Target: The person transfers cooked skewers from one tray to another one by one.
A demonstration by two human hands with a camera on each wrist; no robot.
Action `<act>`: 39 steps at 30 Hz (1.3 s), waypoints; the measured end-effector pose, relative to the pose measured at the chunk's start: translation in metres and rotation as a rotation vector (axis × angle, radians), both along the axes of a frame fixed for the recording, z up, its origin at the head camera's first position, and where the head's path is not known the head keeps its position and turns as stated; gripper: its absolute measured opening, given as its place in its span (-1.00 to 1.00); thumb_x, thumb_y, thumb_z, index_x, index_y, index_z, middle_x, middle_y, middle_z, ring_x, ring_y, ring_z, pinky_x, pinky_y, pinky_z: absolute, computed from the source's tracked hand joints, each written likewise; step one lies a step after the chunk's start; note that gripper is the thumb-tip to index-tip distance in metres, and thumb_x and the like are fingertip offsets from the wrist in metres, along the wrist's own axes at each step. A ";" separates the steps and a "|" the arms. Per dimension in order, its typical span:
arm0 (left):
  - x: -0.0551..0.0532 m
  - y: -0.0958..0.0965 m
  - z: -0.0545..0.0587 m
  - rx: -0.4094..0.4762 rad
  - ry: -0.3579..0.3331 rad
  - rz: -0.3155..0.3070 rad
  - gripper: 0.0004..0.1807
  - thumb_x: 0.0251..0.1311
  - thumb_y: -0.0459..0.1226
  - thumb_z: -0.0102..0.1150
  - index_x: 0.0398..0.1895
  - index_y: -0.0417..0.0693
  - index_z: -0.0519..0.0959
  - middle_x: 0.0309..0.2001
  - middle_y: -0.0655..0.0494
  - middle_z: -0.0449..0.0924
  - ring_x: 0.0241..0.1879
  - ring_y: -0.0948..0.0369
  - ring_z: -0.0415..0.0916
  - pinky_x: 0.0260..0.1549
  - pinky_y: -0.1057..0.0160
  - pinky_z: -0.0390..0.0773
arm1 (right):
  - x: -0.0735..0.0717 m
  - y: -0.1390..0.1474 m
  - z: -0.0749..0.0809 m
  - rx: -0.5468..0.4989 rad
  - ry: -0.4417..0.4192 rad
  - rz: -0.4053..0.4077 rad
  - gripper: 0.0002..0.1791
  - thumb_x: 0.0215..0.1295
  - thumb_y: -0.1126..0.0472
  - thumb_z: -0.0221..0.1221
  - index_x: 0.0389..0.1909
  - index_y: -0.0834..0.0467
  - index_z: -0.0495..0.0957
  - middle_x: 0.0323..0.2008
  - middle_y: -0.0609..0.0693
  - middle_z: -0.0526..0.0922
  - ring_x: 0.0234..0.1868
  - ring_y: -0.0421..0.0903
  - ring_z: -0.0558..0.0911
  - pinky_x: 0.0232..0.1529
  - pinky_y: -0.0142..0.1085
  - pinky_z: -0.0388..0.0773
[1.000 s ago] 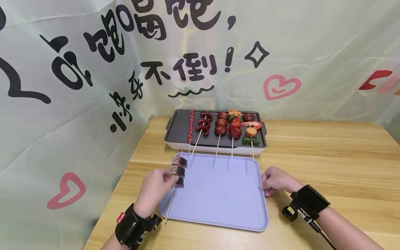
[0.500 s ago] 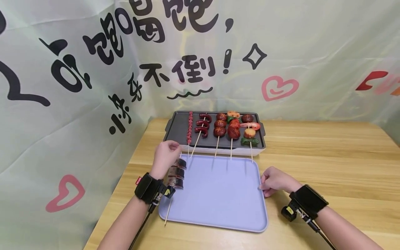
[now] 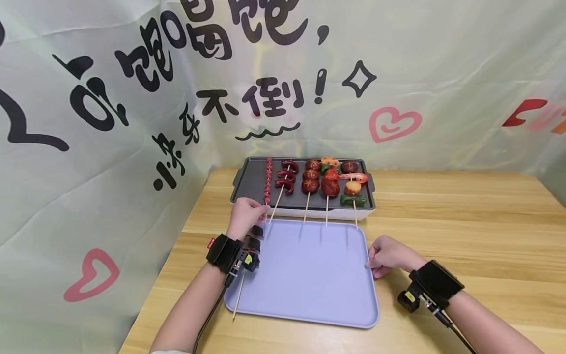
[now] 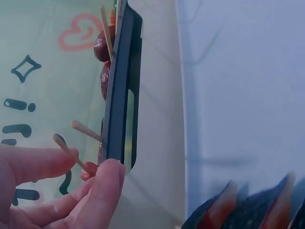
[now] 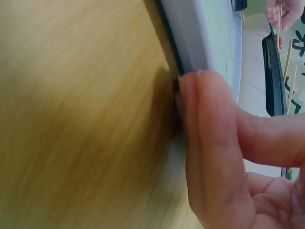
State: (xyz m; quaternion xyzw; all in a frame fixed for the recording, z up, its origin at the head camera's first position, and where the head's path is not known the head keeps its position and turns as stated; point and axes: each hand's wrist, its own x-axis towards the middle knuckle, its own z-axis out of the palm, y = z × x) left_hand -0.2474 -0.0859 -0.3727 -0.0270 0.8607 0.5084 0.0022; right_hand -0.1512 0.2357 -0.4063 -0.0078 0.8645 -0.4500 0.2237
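My left hand (image 3: 247, 216) is at the front left of the black grill pan (image 3: 247, 179), by the stick of a skewer of small red pieces (image 3: 268, 182). In the left wrist view that stick runs between the thumb and fingers, which stand apart. Under the left wrist, a skewer of dark, thick slices (image 3: 253, 245) lies along the left side of the lilac tray (image 3: 309, 275), partly hidden. My right hand (image 3: 389, 255) holds the tray's right rim, fingertips at the edge in the right wrist view.
On the pan lie further skewers: dark red curled pieces (image 3: 286, 177), mushroom caps (image 3: 311, 176), and mixed pieces with a shrimp (image 3: 353, 178). Their sticks jut over the pan's front edge toward the tray. A printed cloth (image 3: 283, 59) hangs behind the wooden table (image 3: 464, 236).
My left hand has let go of the dark-slice skewer, which now lies on the tray, and moved forward and right to the red-piece skewer's stick. The right hand stays at the rim.
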 end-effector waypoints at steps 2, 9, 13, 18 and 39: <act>0.000 0.001 0.000 -0.005 -0.032 0.015 -0.78 -0.03 -0.23 0.25 -0.51 -0.26 0.60 -0.57 -0.08 0.60 -0.64 0.20 0.53 -0.49 0.18 0.62 | 0.000 0.000 0.000 -0.003 0.003 0.004 -0.83 -0.04 0.50 0.13 -0.67 0.30 0.36 -0.73 0.01 0.45 -0.67 -0.14 0.53 -0.55 -0.27 0.63; -0.006 0.000 -0.005 0.309 -0.168 -0.016 -0.80 -0.02 -0.37 0.22 -0.35 -0.39 0.57 -0.52 -0.06 0.57 -0.58 0.24 0.54 -0.54 0.36 0.61 | -0.003 0.002 -0.001 -0.010 0.011 0.012 -0.85 -0.04 0.50 0.12 -0.67 0.31 0.37 -0.73 0.02 0.44 -0.67 -0.13 0.54 -0.55 -0.27 0.63; -0.008 -0.001 -0.007 0.382 -0.189 -0.018 -0.82 0.00 -0.41 0.20 -0.34 -0.39 0.57 -0.50 -0.06 0.58 -0.55 0.22 0.54 -0.55 0.37 0.60 | -0.005 0.003 -0.001 -0.023 0.012 0.008 -0.86 -0.05 0.50 0.12 -0.66 0.32 0.38 -0.72 0.01 0.42 -0.67 -0.13 0.54 -0.55 -0.27 0.63; -0.011 -0.001 -0.008 0.387 -0.191 -0.004 -0.82 -0.02 -0.42 0.21 -0.34 -0.38 0.58 -0.48 -0.06 0.58 -0.53 0.22 0.54 -0.52 0.36 0.60 | -0.005 0.003 -0.002 -0.031 0.012 0.015 -0.87 -0.04 0.50 0.12 -0.65 0.34 0.38 -0.72 0.01 0.42 -0.66 -0.13 0.54 -0.54 -0.27 0.63; -0.012 -0.003 -0.011 0.424 -0.261 0.015 -0.83 -0.01 -0.39 0.22 -0.34 -0.33 0.60 -0.48 -0.04 0.61 -0.52 0.22 0.54 -0.56 0.41 0.57 | -0.001 0.003 -0.002 -0.031 0.009 0.025 -0.86 -0.02 0.48 0.13 -0.66 0.32 0.39 -0.73 0.00 0.43 -0.67 -0.15 0.53 -0.55 -0.28 0.62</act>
